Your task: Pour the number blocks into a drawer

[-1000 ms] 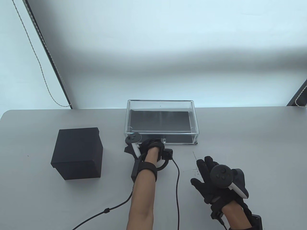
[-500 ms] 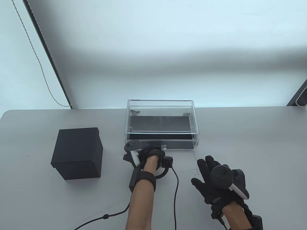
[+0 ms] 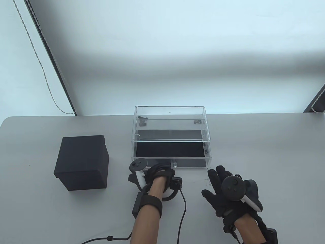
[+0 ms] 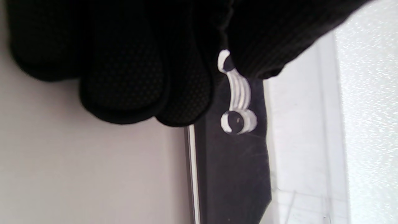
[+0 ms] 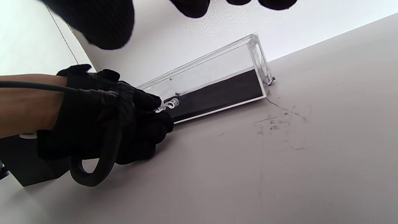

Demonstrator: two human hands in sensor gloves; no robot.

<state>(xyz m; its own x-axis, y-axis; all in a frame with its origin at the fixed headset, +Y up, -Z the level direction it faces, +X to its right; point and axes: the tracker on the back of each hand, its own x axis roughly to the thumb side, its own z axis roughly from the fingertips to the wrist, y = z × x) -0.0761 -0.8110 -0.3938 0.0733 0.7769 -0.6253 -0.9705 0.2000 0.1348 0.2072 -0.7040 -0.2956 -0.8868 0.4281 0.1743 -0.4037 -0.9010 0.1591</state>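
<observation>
A clear acrylic case stands at the table's far middle. Its clear drawer with a black floor is slid partly out toward me. My left hand pinches the drawer's small clear handle; the handle shows in the left wrist view under my fingers, and in the right wrist view. My right hand lies open, palm down, on the table right of the left hand, holding nothing. A black box stands to the left. No number blocks show.
A black cable runs from my left wrist to the table's front edge. Dark scuff marks lie on the table right of the drawer front. A bead cord hangs at the back left.
My left hand has drawn back toward me with the handle, and the drawer has slid further out of the clear case. My right hand has stayed in place.
</observation>
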